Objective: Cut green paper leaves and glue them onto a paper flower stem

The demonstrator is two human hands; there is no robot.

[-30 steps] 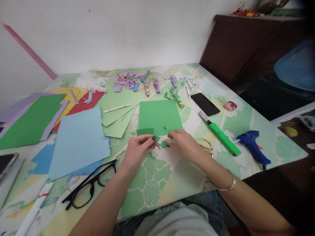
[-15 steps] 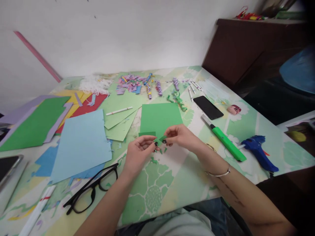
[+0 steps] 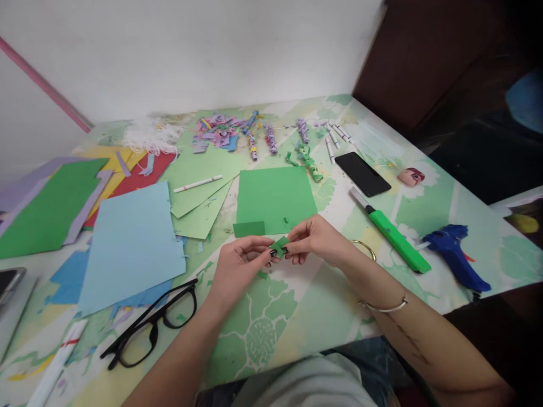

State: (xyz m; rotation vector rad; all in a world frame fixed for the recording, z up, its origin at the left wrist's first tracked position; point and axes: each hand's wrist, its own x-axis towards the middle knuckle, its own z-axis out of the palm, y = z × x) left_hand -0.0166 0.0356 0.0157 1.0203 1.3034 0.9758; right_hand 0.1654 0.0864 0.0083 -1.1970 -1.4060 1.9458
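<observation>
Between my two hands is a small piece of green paper (image 3: 279,245), pinched from both sides just above the table. My left hand (image 3: 242,264) holds its left edge between thumb and fingers. On its right edge the thumb and fingertips of my right hand (image 3: 316,243) are closed. Just beyond them lies a larger green sheet (image 3: 275,195), with a narrow darker green strip (image 3: 249,229) along its near left corner. A tiny green scrap (image 3: 286,220) rests on that sheet.
Black glasses (image 3: 155,325) and a light blue sheet (image 3: 129,249) lie to the left. On the right are a phone (image 3: 362,173), a green utility knife (image 3: 396,240) and a blue glue gun (image 3: 456,251). Paper scraps (image 3: 218,133) and rolled paper pieces (image 3: 271,139) sit at the back.
My hands have come closer together, and both now grip the same green paper piece. The view has shifted slightly downward.
</observation>
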